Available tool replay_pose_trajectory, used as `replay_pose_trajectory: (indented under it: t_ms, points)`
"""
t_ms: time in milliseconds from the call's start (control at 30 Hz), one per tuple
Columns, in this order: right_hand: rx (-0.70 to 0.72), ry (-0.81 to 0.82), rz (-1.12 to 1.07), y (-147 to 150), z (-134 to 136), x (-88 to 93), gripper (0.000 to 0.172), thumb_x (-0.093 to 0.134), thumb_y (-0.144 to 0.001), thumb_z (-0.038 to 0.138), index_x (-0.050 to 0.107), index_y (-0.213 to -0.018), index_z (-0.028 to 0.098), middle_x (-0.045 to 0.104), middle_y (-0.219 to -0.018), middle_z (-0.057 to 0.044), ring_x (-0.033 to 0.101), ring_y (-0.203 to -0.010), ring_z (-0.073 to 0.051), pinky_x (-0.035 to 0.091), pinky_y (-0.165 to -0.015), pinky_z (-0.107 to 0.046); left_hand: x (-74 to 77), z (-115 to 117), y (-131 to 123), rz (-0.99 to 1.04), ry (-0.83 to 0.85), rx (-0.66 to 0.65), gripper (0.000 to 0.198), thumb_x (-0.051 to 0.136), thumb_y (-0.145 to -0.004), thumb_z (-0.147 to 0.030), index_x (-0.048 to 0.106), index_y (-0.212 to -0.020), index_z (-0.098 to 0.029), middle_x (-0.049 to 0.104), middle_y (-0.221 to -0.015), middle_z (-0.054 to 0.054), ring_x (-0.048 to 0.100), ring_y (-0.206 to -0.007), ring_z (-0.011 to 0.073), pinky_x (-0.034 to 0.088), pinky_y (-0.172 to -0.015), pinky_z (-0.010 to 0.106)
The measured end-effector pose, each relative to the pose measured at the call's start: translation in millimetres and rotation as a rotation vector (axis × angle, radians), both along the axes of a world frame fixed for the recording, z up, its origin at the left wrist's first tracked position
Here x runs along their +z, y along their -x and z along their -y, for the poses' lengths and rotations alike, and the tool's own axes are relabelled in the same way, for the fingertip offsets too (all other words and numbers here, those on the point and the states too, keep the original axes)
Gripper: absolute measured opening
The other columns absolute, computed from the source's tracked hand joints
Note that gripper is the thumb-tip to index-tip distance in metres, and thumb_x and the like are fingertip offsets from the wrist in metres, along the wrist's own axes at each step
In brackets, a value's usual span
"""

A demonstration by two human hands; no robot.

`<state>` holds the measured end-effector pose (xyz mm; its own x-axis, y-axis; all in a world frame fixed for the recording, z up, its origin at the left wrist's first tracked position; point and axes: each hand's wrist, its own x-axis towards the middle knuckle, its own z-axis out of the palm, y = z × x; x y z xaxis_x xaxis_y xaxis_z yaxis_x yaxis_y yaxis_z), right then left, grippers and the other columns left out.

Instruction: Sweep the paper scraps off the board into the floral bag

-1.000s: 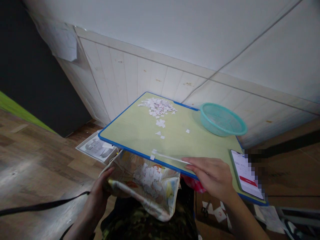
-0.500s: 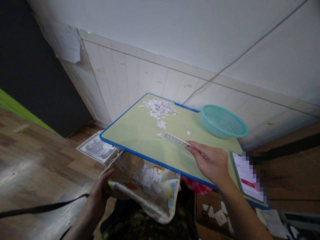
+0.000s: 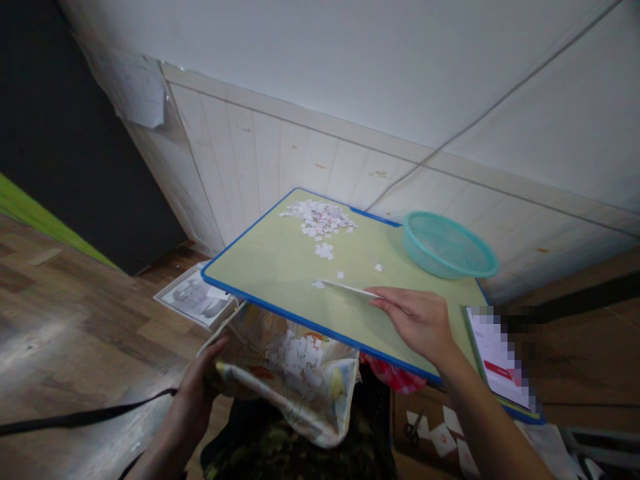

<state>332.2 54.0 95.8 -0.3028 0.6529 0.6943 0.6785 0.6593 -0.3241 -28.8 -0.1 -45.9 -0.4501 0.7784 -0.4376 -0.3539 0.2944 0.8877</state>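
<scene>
My left hand is closed on the rim of a patterned cloth bag, which hangs mouth-up below the near table edge. Small white paper scraps lie inside it. My right hand grips a thin white strip over the table, turned nearly edge-on; its slots show only in the earlier frame. Its tip is at a small paper scrap. Farther back on the yellow-green table lies a heap of paper scraps, with a smaller cluster in front.
A turquoise basin stands at the table's back right. A phone or tablet lies on the right edge. Below are scissors with paper pieces and, at left, a white box. A wall closes off the back.
The strip has rotated from showing its slotted face to nearly edge-on, its tip slightly lower and left. A scrap near it now lies separate on the table. My left hand stays on the bag.
</scene>
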Motion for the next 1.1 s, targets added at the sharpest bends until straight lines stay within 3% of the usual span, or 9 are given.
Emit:
replay_pose_trajectory:
  t_ms: [200, 333, 433, 500, 600, 800, 933, 1033, 1100]
  points:
    - [0.122, 0.153, -0.009, -16, 58, 10.1, 0.04, 0.067, -0.092, 0.005, 0.081, -0.118, 0.033, 0.084, -0.108, 0.004, 0.083, -0.09, -0.018, 0.068, -0.082, -0.025, 12.4, -3, -5, 0.014, 0.052, 0.022, 0.036, 0.079, -0.055, -0.042, 0.08, -0.087, -0.025, 0.075, -0.114, 0.004, 0.065, -0.098, 0.0283, 0.05, -0.06, 0.028]
    - [0.081, 0.168, -0.014, -22, 72, 12.1, 0.04, 0.069, -0.092, 0.006, 0.079, -0.118, 0.035, 0.084, -0.105, 0.006, 0.083, -0.086, -0.018, 0.068, -0.078, -0.025, 16.4, -4, -7, 0.044, 0.056, 0.017, 0.035, 0.081, -0.057, -0.041, 0.081, -0.088, -0.025, 0.075, -0.117, 0.003, 0.065, -0.098, 0.0274, 0.05, -0.059, 0.028]
    - [-0.104, 0.047, -0.01, -25, 61, 8.9, 0.03, 0.073, -0.092, 0.012, 0.081, -0.108, 0.037, 0.085, -0.099, 0.007, 0.083, -0.079, -0.018, 0.068, -0.074, -0.025, 12.2, -4, -6, 0.052, 0.051, 0.019, 0.034, 0.083, -0.058, -0.042, 0.082, -0.089, -0.026, 0.074, -0.124, 0.002, 0.064, -0.098, 0.0253, 0.05, -0.06, 0.026]
    - [-0.227, -0.045, -0.003, -26, 44, 4.2, 0.024, 0.074, -0.092, 0.018, 0.083, -0.105, 0.036, 0.085, -0.098, 0.005, 0.083, -0.078, -0.021, 0.068, -0.073, -0.028, 6.2, -3, -4, 0.051, 0.06, 0.014, 0.035, 0.083, -0.06, -0.043, 0.082, -0.09, -0.025, 0.075, -0.119, 0.002, 0.063, -0.093, 0.0238, 0.05, -0.06, 0.026]
    - [-0.283, -0.095, 0.012, -26, 19, -3.8, 0.018, 0.072, -0.095, 0.024, 0.084, -0.105, 0.033, 0.085, -0.097, 0.002, 0.083, -0.081, -0.024, 0.069, -0.072, -0.031, -3.9, -1, -2, 0.066, 0.045, -0.018, 0.036, 0.082, -0.066, -0.045, 0.082, -0.096, -0.026, 0.076, -0.109, 0.002, 0.064, -0.09, 0.0234, 0.052, -0.063, 0.027]
    - [-0.197, -0.003, -0.042, -21, 12, -5.3, 0.016, 0.073, -0.094, 0.023, 0.086, -0.1, 0.03, 0.085, -0.097, 0.001, 0.083, -0.081, -0.022, 0.068, -0.075, -0.029, -11.0, 1, -1, 0.074, 0.012, -0.044, 0.033, 0.079, -0.075, -0.045, 0.082, -0.102, -0.026, 0.077, -0.119, 0.003, 0.066, -0.103, 0.0268, 0.053, -0.07, 0.029]
    - [-0.345, 0.015, -0.159, -27, 8, 8.7, 0.012, 0.075, -0.092, 0.032, 0.086, -0.094, 0.027, 0.085, -0.092, -0.002, 0.082, -0.079, -0.023, 0.064, -0.072, -0.031, -9.5, -1, -2, 0.056, 0.051, -0.038, 0.036, 0.079, -0.071, -0.047, 0.081, -0.101, -0.026, 0.077, -0.116, 0.003, 0.066, -0.102, 0.028, 0.053, -0.069, 0.03]
    - [-0.445, 0.055, -0.329, -32, -15, 22.1, 0.02, 0.079, -0.087, 0.041, 0.084, -0.081, 0.022, 0.081, -0.073, -0.003, 0.075, -0.062, -0.02, 0.055, -0.058, -0.028, -9.8, -2, -3, 0.046, 0.069, -0.047, 0.04, 0.078, -0.07, -0.048, 0.082, -0.102, -0.025, 0.077, -0.118, 0.005, 0.067, -0.103, 0.0308, 0.052, -0.065, 0.031]
    - [-0.422, 0.187, -0.376, -28, -35, 27.6, 0.033, 0.081, -0.083, 0.048, 0.079, -0.068, 0.02, 0.071, -0.055, -0.001, 0.064, -0.049, -0.017, 0.046, -0.05, -0.027, -10.1, -1, -3, 0.041, 0.067, -0.044, 0.038, 0.078, -0.068, -0.048, 0.082, -0.099, -0.025, 0.076, -0.125, 0.005, 0.066, -0.109, 0.0327, 0.051, -0.064, 0.031]
